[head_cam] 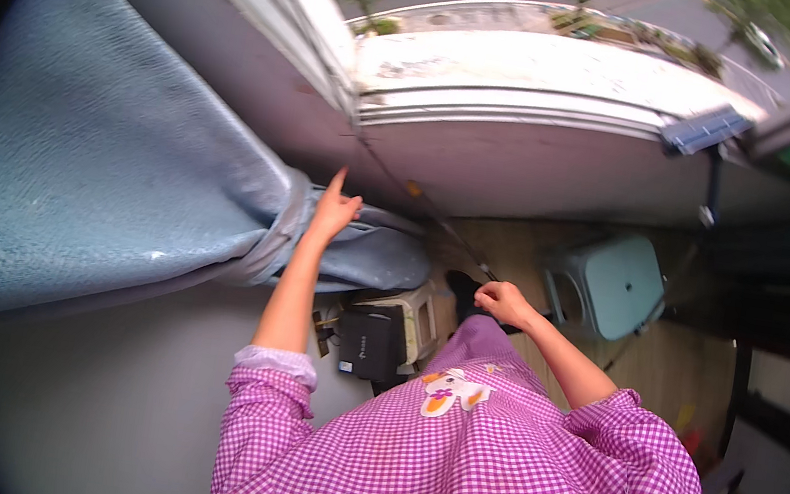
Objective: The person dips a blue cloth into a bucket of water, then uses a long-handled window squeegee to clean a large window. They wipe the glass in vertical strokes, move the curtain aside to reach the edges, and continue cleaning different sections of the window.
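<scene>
My left hand [336,214] reaches forward with the index finger extended and nothing visible in it. It is in front of a blue curtain [146,129], beside the grey tie band [281,235] that gathers the cloth; whether it touches the cloth is unclear. My right hand [507,303] is lower, with its fingers curled. A thin dark pole [444,222] with an orange piece on it slants from the window corner down to that hand. Whether the fingers grip the pole or only overlap it in view, I cannot tell.
A white-framed window [513,104] looks onto a road. At right, a squeegee-like head [707,129] on a pole rests by the sill. A light blue plastic stool [624,287] stands on the floor. A black box [368,343] lies near a pale stool [419,319].
</scene>
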Demonstrator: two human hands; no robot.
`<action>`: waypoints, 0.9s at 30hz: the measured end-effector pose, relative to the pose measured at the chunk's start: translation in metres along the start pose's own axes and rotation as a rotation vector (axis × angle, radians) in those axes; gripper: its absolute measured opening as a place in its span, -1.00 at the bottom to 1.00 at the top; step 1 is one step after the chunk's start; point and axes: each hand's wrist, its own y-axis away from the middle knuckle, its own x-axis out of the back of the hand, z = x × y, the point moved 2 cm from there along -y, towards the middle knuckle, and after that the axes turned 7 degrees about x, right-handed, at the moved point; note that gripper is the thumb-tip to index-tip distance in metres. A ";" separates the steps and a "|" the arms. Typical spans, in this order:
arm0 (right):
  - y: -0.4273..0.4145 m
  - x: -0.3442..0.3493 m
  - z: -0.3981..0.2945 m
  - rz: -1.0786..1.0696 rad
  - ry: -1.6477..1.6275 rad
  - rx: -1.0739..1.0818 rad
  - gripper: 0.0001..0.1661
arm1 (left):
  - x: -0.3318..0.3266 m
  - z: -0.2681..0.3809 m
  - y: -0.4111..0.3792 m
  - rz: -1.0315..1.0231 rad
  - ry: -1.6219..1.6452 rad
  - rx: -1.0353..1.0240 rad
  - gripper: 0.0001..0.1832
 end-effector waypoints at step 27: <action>0.280 0.185 0.220 1.250 0.291 -0.317 -0.22 | -0.275 -0.138 0.226 -0.558 0.272 0.292 -0.61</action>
